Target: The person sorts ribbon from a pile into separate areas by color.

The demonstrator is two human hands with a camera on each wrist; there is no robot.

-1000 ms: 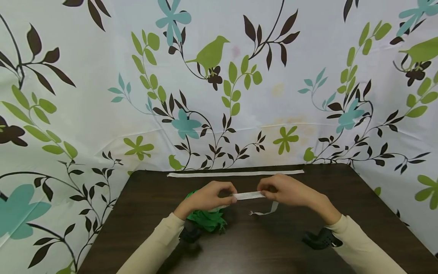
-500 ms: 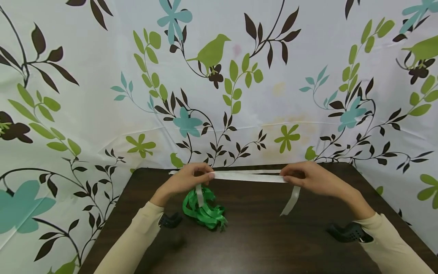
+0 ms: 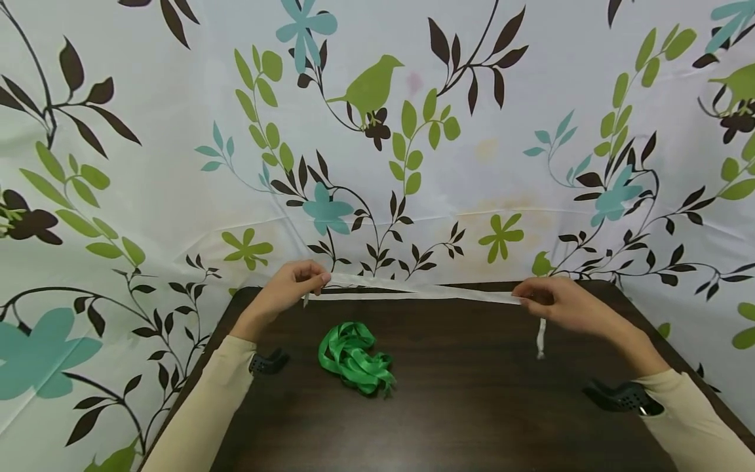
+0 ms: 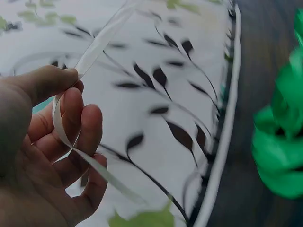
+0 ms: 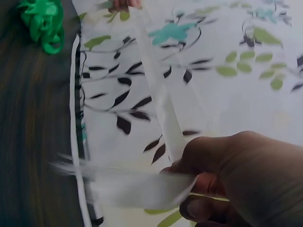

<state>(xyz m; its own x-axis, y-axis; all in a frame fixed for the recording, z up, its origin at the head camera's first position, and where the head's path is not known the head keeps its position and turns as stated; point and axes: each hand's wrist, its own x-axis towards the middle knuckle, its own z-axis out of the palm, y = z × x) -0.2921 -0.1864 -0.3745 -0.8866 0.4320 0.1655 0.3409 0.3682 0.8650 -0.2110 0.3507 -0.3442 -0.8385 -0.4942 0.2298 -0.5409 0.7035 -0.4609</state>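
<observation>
A white ribbon (image 3: 425,289) is stretched between both hands above the back of the table. My left hand (image 3: 288,288) pinches it between thumb and index finger, and a short tail (image 4: 111,177) hangs past the palm in the left wrist view. At the other end, my right hand (image 3: 560,301) pinches the ribbon too, its loose end (image 3: 541,337) dangling below the fingers. That tail is blurred in the right wrist view. A heap of green ribbon (image 3: 356,360) lies on the table, apart from both hands.
Along the far edge of the dark wood table (image 3: 448,406) lies a straight white strip (image 3: 377,297). Behind it rises a white cloth (image 3: 460,164) printed with leaves, birds and flowers. Black straps (image 3: 619,396) sit at the wrists.
Both hands have moved apart and the left one upward, drawing the white ribbon from a short span to a long one. The green ribbon, earlier partly behind the left hand, is now uncovered.
</observation>
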